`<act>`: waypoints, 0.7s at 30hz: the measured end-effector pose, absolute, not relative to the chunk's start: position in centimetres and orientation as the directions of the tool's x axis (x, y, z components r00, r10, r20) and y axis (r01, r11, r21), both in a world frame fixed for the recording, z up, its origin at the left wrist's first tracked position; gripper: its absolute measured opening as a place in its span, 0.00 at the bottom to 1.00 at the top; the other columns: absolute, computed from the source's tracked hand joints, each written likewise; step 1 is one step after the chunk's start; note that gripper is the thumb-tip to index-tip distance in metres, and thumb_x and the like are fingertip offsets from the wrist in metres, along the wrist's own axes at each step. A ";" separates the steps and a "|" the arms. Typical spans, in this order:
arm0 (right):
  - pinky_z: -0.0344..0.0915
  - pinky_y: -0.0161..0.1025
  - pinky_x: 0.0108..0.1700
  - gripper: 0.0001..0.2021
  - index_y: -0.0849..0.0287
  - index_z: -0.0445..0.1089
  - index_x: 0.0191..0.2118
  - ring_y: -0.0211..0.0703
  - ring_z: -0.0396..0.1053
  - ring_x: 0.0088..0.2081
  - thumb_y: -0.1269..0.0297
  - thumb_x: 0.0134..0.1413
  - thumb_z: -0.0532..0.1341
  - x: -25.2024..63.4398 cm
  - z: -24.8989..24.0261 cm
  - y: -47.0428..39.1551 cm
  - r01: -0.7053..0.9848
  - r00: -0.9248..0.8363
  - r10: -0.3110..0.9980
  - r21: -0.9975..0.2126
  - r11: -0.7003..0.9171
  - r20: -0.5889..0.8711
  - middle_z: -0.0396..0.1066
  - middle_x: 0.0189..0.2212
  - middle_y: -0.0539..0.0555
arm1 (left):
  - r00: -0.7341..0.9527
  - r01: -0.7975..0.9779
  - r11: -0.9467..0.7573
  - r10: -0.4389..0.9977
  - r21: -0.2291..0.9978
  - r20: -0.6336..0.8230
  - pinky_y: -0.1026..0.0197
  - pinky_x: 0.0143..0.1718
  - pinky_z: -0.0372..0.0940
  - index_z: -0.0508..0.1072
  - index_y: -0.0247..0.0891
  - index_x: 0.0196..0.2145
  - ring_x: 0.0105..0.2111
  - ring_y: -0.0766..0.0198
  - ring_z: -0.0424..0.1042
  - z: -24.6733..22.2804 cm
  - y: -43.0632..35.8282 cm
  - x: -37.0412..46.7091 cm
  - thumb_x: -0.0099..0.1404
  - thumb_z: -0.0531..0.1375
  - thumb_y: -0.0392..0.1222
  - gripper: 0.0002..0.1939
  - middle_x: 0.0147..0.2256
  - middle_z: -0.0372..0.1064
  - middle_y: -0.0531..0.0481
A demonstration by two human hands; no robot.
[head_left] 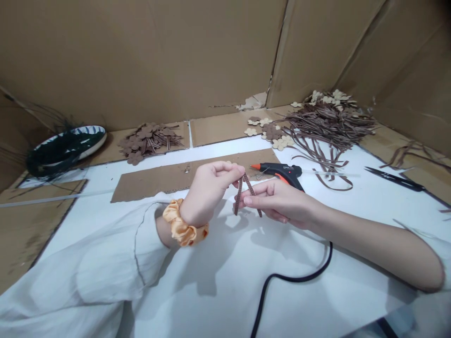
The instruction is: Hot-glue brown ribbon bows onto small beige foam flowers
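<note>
A narrow brown stitched ribbon [238, 197] is folded at the top, its two ends hanging apart like an upside-down V. My left hand [213, 183], with an orange satin scrunchie [185, 224] at the wrist, pinches the fold between thumb and fingers. My right hand [273, 199] is at the hanging ends, thumb and fingers closed around the lower part of the ribbon. Just behind my right hand lies a black glue gun [282, 170] with an orange nozzle, a clear glue stick in its back.
Brown flower pieces [148, 136] lie at the back left, beside a plate [89, 150] of dark green strands. A cardboard strip [141, 184] crosses the white board. Ribbons [327, 122] and flowers are heaped at back right, near black tweezers [394, 178]. A black cord [296, 279] runs toward me.
</note>
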State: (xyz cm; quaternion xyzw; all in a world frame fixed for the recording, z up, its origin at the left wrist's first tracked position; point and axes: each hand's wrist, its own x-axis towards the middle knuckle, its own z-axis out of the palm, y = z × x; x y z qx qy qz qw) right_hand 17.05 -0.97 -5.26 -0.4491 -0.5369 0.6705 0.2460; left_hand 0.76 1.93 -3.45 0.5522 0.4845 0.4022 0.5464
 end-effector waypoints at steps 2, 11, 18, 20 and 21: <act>0.41 0.32 0.14 0.13 0.61 0.77 0.35 0.21 0.45 0.12 0.56 0.50 0.64 17.0 -5.4 -1.1 0.156 -0.484 0.804 -0.938 -0.310 -0.346 0.75 0.33 0.52 | 0.195 0.100 0.062 0.977 0.993 -0.081 0.63 0.33 0.64 0.76 0.33 0.24 0.27 0.66 0.68 -3.5 2.0 0.8 0.54 0.65 0.43 0.09 0.25 0.73 0.49; 0.39 0.32 0.13 0.17 0.64 0.76 0.38 0.22 0.44 0.11 0.56 0.58 0.57 16.4 -5.5 -1.4 0.090 -0.502 0.791 -0.931 -0.355 -0.350 0.78 0.37 0.60 | 0.233 0.105 0.020 0.971 0.994 -0.044 0.65 0.32 0.64 0.76 0.33 0.26 0.28 0.67 0.68 -3.3 1.9 0.9 0.58 0.63 0.42 0.09 0.27 0.75 0.48; 0.38 0.33 0.14 0.18 0.67 0.75 0.37 0.22 0.43 0.11 0.56 0.60 0.55 16.5 -5.3 -1.6 0.059 -0.514 0.772 -0.913 -0.404 -0.375 0.76 0.43 0.64 | 0.207 0.118 0.012 0.978 0.993 -0.037 0.64 0.35 0.65 0.76 0.33 0.27 0.30 0.65 0.70 -3.4 2.0 0.9 0.58 0.63 0.44 0.10 0.29 0.77 0.46; 0.38 0.33 0.14 0.18 0.66 0.75 0.36 0.22 0.44 0.11 0.55 0.60 0.55 16.5 -5.4 -1.7 0.056 -0.525 0.766 -0.913 -0.404 -0.372 0.76 0.44 0.64 | 0.200 0.112 0.012 0.979 0.994 -0.034 0.64 0.35 0.65 0.76 0.33 0.27 0.29 0.65 0.70 -3.5 2.0 0.9 0.58 0.63 0.44 0.10 0.29 0.77 0.46; 0.38 0.33 0.15 0.18 0.66 0.75 0.36 0.22 0.44 0.11 0.55 0.60 0.55 16.5 -5.4 -1.7 0.058 -0.531 0.763 -0.914 -0.402 -0.369 0.75 0.44 0.63 | 0.195 0.108 0.010 0.980 0.994 -0.032 0.63 0.34 0.65 0.76 0.34 0.26 0.29 0.65 0.70 -3.5 1.9 0.9 0.58 0.63 0.45 0.10 0.29 0.77 0.47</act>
